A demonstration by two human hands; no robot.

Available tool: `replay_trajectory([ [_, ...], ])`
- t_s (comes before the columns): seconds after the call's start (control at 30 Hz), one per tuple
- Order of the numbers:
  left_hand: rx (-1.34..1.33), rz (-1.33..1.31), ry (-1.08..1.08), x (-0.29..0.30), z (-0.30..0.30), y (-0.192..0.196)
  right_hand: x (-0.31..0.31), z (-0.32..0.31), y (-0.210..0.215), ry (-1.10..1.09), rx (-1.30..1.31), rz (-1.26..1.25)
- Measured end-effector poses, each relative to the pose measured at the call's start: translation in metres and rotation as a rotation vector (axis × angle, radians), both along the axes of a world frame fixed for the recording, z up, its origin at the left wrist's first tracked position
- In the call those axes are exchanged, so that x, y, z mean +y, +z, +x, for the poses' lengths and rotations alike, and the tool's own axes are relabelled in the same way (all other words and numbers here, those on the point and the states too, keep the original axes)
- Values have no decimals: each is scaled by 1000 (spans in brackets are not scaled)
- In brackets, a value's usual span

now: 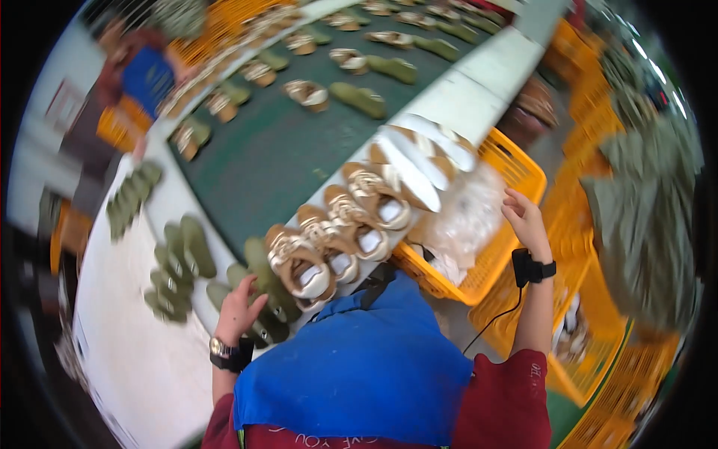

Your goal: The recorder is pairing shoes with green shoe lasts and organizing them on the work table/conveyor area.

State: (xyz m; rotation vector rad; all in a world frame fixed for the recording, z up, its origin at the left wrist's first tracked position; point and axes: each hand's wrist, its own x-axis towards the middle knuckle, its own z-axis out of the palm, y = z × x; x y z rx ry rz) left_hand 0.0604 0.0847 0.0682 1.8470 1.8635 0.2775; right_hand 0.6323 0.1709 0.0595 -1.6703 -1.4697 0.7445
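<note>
My left hand (pixel 238 308), fingers apart and holding nothing, is over the olive-green shoe lasts (pixel 280 295) at the near corner of the white table. Beside them, a row of brown-and-cream sneakers (pixel 299 262) stands along the conveyor's near rim with their openings toward me. Farther along this row, several shoes lie with their white soles (pixel 410 170) showing. My right hand (pixel 526 218) hangs with loosely bent fingers at the right side of a yellow crate (pixel 523 161). It appears empty. Clear plastic bags (pixel 475 206) fill the crate.
A green conveyor belt (pixel 247 176) carries sneakers and green lasts in pairs. More lasts (pixel 179 251) stand on the white table (pixel 142 352) at left. Another person (pixel 127 82) stands at the far left. Yellow crates (pixel 591 299) and grey-green cloth (pixel 636 224) are at right.
</note>
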Motion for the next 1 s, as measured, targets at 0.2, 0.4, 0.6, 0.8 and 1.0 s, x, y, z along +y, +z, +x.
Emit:
replay_trajectory([
  [0.2,-19,78,252,-95,-44,-3,7,-274,203,1134,174,365],
  [0.4,-54,120,405,-142,-48,-17,-108,-414,255,2439,664,177],
  [0.6,-78,160,620,-205,-56,-47,-155,-469,250,1744,1122,922],
  [0.8,-144,197,612,-202,-64,-50,-107,-505,240,2158,164,1009],
  [1.0,-215,385,478,-146,-65,-71,-32,-481,43,1567,-964,287],
])
